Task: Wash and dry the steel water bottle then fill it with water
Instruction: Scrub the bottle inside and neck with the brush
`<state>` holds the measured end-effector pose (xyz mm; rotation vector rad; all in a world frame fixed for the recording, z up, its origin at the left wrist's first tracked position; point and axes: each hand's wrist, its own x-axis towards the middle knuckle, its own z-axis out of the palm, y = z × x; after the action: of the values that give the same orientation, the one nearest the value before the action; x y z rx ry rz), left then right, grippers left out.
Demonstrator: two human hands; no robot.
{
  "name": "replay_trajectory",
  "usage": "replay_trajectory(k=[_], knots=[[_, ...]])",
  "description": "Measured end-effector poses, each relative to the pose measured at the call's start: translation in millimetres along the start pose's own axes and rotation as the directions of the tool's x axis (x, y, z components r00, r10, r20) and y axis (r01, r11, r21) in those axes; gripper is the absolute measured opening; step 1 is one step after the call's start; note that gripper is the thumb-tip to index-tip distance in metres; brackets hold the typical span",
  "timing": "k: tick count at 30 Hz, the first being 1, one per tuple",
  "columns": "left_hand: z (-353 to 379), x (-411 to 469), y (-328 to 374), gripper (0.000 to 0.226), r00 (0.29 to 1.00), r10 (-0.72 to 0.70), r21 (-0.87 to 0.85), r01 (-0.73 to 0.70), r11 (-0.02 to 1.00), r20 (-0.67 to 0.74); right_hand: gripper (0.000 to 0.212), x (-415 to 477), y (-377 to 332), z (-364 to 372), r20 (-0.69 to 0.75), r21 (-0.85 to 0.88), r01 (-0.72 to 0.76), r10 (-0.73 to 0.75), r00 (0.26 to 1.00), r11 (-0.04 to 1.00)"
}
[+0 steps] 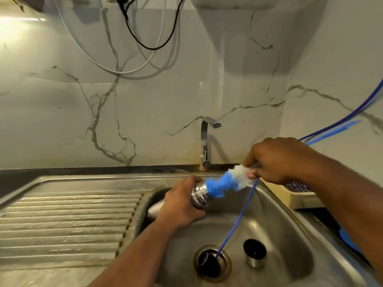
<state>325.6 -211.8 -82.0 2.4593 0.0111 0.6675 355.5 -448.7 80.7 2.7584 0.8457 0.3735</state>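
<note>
bottle (200,195): over sink (279,220), brush (223,183) in mouth
cap (255,253): in sink, right of drain (212,264)
tap (205,141): behind sink
drainboard (62,220): left

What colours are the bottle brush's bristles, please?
The bristles are blue, then white; head view.

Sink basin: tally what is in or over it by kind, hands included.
Bottle: 1
Brush: 1
Cap: 1
Blue tube: 1
Hands: 2, left hand and right hand
Total: 6
</note>
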Motion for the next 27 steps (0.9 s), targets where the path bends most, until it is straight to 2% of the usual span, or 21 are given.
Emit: replay_trajectory(k=[1, 3, 6, 11, 17, 20, 24, 27], knots=[[0, 0, 2, 0.076, 1.0, 0.009, 0.04, -0.01, 0.999, 0.019, 0.038, -1, -9, 2, -0.038, -0.062, 0.036, -0.039, 0.999, 0.997], [3, 0, 8, 0.077, 0.999, 0.011, 0.029, -0.012, 1.0, 0.03, 0.036, 0, -27, 10, -0.09, -0.078, 0.107, -0.114, 0.989, 0.991], [9, -3, 18, 0.076, 0.997, 0.056, 0.105, -0.062, 0.993, 0.052, 0.035, 4, -44, 26, -0.054, -0.051, 0.125, -0.128, 0.99, 0.991], [10, -3, 14, 0.078, 0.994, 0.101, 0.237, -0.108, 0.966, 0.04, 0.041, 12, -45, 42, 0.069, 0.134, 0.09, -0.1, 0.993, 0.987], [9, -3, 15, 0.075, 0.988, 0.151, 0.302, -0.156, 0.94, 0.041, 0.053, 13, -41, 60, 0.056, 0.297, 0.113, -0.135, 0.989, 0.948], [12, -5, 23, 0.073, 0.977, 0.207, 0.356, -0.211, 0.91, 0.049, 0.056, 15, -42, 75, 0.073, 0.464, 0.101, -0.152, 0.986, 0.88], [19, -3, 32, 0.074, 0.968, 0.246, 0.412, -0.242, 0.878, 0.044, 0.052, 18, -42, 89, 0.064, 0.603, 0.014, -0.066, 0.996, 0.797], [14, 1, 31, 0.078, 0.971, 0.24, 0.426, -0.207, 0.881, -0.023, 0.052, 10, -34, 87, -0.085, 0.492, 0.031, 0.013, 0.996, 0.87]])
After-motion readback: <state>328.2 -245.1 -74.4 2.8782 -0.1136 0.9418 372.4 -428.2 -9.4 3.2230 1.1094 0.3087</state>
